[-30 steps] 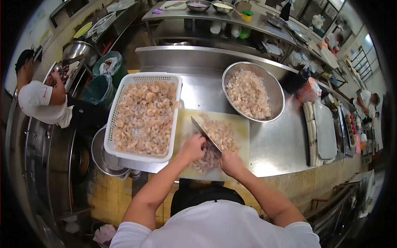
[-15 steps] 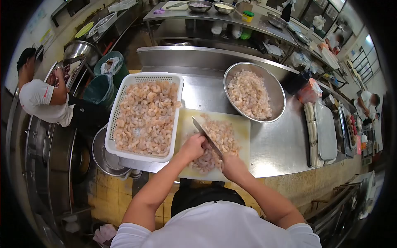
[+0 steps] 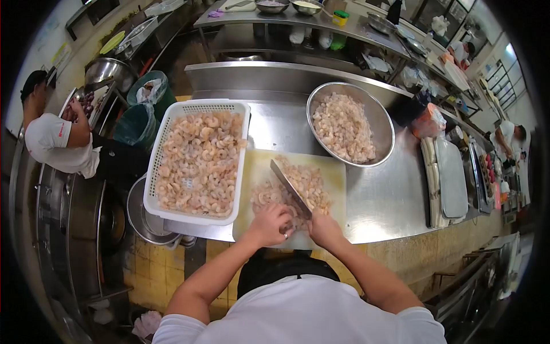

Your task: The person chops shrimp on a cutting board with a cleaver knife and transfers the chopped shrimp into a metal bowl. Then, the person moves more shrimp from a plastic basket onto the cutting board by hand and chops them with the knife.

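My right hand (image 3: 325, 229) is wrapped round the handle of a kitchen knife (image 3: 291, 188). Its blade slants away to the left across chopped shrimp (image 3: 310, 182) on a pale cutting board (image 3: 339, 172). Left of the knife, the curled fingers of my left hand (image 3: 269, 225) press on shrimp at the near side of the board; a ring shows on one finger. More peeled shrimp (image 3: 200, 155) fill a white perforated basket (image 3: 150, 192) beside the board. Beyond it on the right, a steel bowl (image 3: 392, 140) holds cut shrimp (image 3: 345, 127).
The steel table (image 3: 395, 206) has a raised back edge. Trays (image 3: 450, 178) and a plastic bag (image 3: 428, 121) stand to the right. A metal pot (image 3: 137, 212) sits below the basket's left side. Green bins (image 3: 134, 123) and a co-worker (image 3: 60, 135) are at left; other people work far right.
My left hand has drawn back toward me and away from the blade, uncovering shrimp left of the knife. The knife has shifted slightly; my right hand still grips it.
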`<act>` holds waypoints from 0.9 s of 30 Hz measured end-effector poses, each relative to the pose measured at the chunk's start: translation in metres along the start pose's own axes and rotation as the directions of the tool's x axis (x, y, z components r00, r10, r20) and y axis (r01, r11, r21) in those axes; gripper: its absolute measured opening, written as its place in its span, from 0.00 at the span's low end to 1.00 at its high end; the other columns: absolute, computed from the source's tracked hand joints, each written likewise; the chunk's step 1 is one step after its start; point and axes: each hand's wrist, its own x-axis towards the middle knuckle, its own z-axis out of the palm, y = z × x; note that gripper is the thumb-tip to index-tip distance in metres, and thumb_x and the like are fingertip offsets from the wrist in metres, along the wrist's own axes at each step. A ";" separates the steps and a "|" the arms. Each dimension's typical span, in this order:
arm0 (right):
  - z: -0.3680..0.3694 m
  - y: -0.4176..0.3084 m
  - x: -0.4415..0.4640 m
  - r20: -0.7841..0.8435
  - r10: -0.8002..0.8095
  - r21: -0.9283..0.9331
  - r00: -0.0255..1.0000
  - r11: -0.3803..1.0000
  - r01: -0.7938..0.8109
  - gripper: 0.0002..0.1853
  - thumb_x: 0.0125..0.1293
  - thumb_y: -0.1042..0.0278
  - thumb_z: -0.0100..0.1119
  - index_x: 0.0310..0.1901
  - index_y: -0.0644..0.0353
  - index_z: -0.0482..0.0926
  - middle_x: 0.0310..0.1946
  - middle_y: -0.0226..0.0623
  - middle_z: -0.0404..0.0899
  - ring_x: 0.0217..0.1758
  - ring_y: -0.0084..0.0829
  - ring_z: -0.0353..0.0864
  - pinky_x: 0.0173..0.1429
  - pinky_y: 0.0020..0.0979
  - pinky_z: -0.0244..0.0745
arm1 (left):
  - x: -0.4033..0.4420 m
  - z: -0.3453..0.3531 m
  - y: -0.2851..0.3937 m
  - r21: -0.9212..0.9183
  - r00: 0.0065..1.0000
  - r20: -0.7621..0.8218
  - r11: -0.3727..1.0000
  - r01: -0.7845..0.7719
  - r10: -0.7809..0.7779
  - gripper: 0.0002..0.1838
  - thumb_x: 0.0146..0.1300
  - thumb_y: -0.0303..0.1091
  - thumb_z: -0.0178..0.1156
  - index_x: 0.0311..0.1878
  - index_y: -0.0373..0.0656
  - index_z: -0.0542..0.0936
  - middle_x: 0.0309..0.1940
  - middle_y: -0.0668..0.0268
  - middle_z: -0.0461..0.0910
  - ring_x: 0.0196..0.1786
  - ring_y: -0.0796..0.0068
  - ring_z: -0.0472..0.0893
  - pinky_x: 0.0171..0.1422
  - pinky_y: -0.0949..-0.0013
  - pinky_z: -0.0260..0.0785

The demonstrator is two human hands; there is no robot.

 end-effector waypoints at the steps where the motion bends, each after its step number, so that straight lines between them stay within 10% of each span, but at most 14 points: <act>1: 0.003 0.003 0.010 -0.046 -0.047 0.015 0.998 0.999 0.048 0.12 0.72 0.66 0.57 0.42 0.69 0.78 0.33 0.65 0.85 0.39 0.67 0.86 0.47 0.62 0.81 | -0.003 0.008 -0.004 0.108 0.995 0.029 0.989 -0.096 0.094 0.18 0.49 0.37 0.77 0.43 0.46 0.84 0.50 0.61 0.80 0.55 0.51 0.81 0.62 0.50 0.73; 27: 0.016 -0.020 0.004 -0.006 0.021 -0.006 1.000 1.000 -0.021 0.11 0.74 0.66 0.56 0.42 0.68 0.78 0.31 0.66 0.84 0.39 0.68 0.86 0.48 0.63 0.80 | -0.016 0.025 -0.028 0.088 0.990 -0.070 0.990 -0.114 0.121 0.16 0.45 0.32 0.73 0.39 0.46 0.82 0.43 0.61 0.79 0.46 0.54 0.80 0.53 0.55 0.77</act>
